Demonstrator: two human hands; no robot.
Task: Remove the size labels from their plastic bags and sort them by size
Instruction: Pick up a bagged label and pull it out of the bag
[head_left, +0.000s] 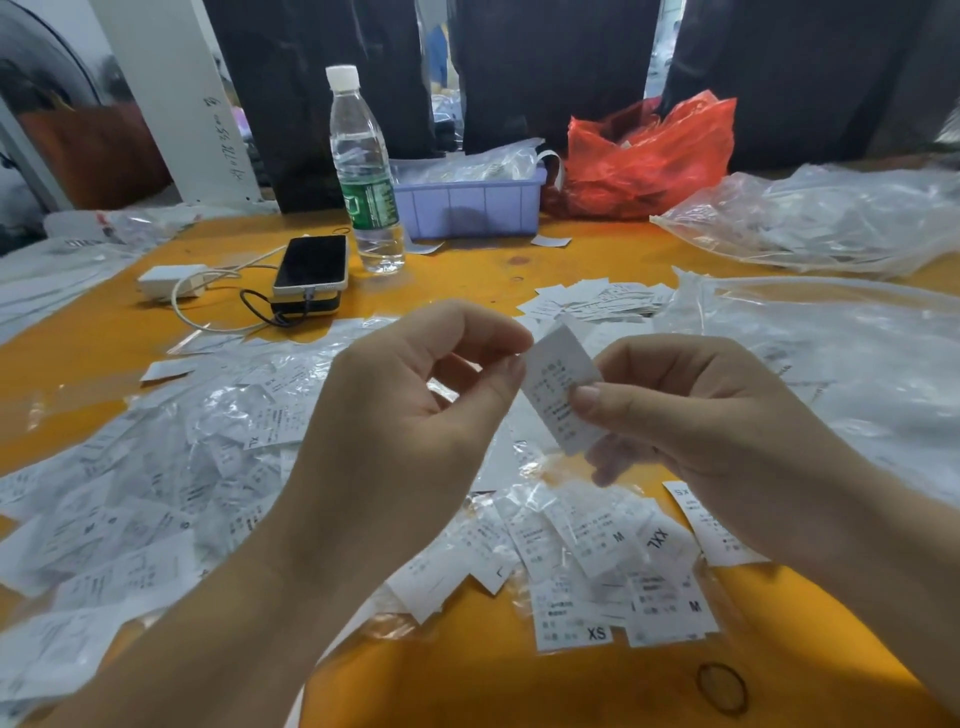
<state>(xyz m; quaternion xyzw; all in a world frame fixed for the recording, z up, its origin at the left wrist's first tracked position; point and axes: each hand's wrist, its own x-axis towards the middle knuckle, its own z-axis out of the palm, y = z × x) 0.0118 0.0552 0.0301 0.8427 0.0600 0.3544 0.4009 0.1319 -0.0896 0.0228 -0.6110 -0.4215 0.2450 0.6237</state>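
A white size label (558, 382) with small print is held up between both hands above the orange table (467, 675). My left hand (410, 415) pinches its upper left edge with thumb and forefinger. My right hand (691, 415) pinches its lower right part, thumb on the printed face. Below lie small piles of loose labels: one marked XS (571, 623), one marked M (670, 608), one marked XXL (660, 540), another at the right (711, 525). A heap of bagged labels (156, 493) covers the left side. Further loose labels (597, 301) lie beyond my hands.
At the back stand a water bottle (363, 171), a purple bin (467, 202) with bags in it and a red plastic bag (649, 156). A phone (311, 265) on a power bank with cables lies at mid left. Clear plastic bags (831, 332) pile at right. A rubber band (722, 686) lies near the front.
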